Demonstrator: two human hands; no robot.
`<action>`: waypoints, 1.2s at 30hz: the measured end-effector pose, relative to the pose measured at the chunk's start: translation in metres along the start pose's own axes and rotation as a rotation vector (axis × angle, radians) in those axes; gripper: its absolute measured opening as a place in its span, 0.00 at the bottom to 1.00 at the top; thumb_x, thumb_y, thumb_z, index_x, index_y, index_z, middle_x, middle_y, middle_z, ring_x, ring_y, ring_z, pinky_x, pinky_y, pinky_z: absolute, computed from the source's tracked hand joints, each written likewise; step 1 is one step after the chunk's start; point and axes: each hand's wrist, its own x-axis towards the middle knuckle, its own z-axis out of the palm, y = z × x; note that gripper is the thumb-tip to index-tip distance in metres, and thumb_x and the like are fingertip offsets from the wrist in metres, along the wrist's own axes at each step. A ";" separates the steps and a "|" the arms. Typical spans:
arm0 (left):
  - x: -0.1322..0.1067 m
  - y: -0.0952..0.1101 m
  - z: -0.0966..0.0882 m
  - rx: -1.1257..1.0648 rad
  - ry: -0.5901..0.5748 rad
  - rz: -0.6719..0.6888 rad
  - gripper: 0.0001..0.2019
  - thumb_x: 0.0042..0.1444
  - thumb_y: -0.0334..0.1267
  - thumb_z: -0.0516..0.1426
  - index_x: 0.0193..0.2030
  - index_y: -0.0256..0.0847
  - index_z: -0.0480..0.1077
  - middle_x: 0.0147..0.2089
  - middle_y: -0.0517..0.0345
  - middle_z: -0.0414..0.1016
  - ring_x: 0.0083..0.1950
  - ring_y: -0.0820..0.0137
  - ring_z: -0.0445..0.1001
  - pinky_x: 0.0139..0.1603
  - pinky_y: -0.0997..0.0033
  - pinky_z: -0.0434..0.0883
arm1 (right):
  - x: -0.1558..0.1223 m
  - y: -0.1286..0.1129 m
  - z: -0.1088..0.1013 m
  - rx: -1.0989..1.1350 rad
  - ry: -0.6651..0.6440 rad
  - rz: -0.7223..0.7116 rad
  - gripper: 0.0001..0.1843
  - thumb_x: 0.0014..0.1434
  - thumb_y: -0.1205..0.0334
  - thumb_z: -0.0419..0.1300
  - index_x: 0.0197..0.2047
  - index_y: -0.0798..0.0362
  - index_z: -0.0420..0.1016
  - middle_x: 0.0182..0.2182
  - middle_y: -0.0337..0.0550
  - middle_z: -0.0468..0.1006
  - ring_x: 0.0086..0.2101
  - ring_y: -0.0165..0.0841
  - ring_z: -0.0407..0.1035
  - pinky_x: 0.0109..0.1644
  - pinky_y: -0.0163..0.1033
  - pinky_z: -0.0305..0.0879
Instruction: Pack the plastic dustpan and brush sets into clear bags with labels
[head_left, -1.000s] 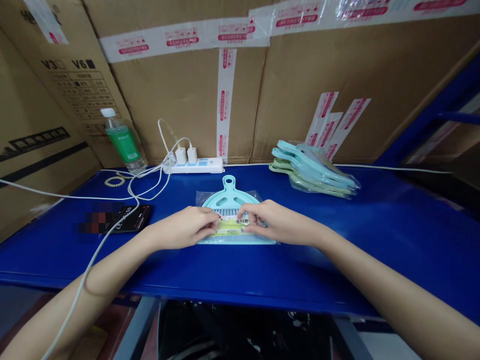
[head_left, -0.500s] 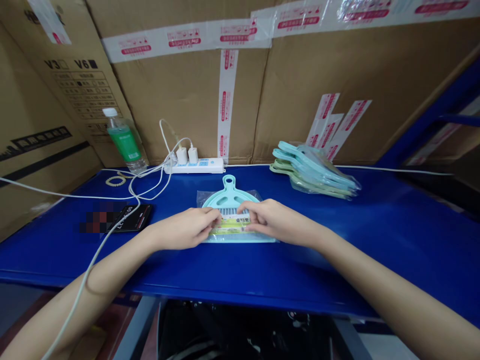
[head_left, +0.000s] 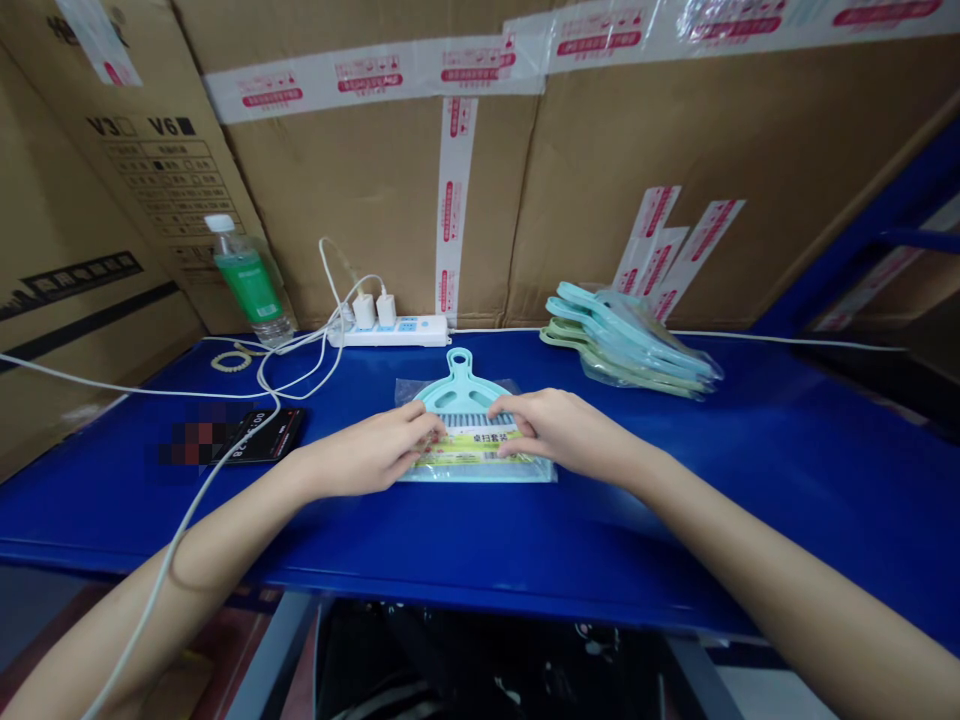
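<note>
A light-blue dustpan and brush set (head_left: 460, 375) lies flat on the blue table in a clear plastic bag, its looped handle pointing away from me. Grey bristles run across it above a yellow-and-white paper label (head_left: 480, 444). My left hand (head_left: 382, 445) is closed at the set's left side, fingers curled over the bag and label edge. Over the right side rests my right hand (head_left: 551, 430), its thumb and forefinger apart in a C shape, fingertips at the label and bristles.
Several bagged blue and green dustpan sets (head_left: 630, 340) are piled at the back right. A white power strip (head_left: 405, 331) with chargers, a water bottle (head_left: 251, 285), a coiled band (head_left: 232, 360) and a black phone-like device (head_left: 266, 436) stand left. A white cable (head_left: 180, 540) crosses my left forearm.
My right hand has shifted slightly right and up, uncovering more of the label and bristles. My left fingers have moved a little; the dustpan set stays nearly in place.
</note>
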 end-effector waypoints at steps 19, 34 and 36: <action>0.004 0.007 0.005 0.275 0.045 0.119 0.29 0.52 0.19 0.47 0.59 0.46 0.65 0.44 0.51 0.65 0.42 0.66 0.66 0.43 0.63 0.69 | -0.004 0.005 -0.003 0.118 -0.089 -0.082 0.18 0.56 0.76 0.53 0.49 0.55 0.72 0.25 0.36 0.73 0.23 0.27 0.62 0.28 0.32 0.52; 0.004 0.006 0.005 0.232 0.038 0.135 0.28 0.51 0.19 0.46 0.58 0.40 0.66 0.46 0.49 0.66 0.45 0.65 0.68 0.46 0.65 0.70 | -0.005 0.007 -0.005 0.116 -0.132 -0.099 0.18 0.57 0.73 0.52 0.51 0.58 0.70 0.20 0.33 0.65 0.21 0.28 0.57 0.26 0.32 0.50; 0.003 0.004 0.005 0.237 0.044 0.129 0.28 0.51 0.19 0.47 0.58 0.40 0.65 0.47 0.49 0.66 0.46 0.64 0.68 0.47 0.64 0.70 | -0.005 0.006 -0.005 0.091 -0.125 -0.102 0.17 0.58 0.73 0.53 0.51 0.57 0.70 0.21 0.34 0.66 0.21 0.28 0.58 0.26 0.32 0.50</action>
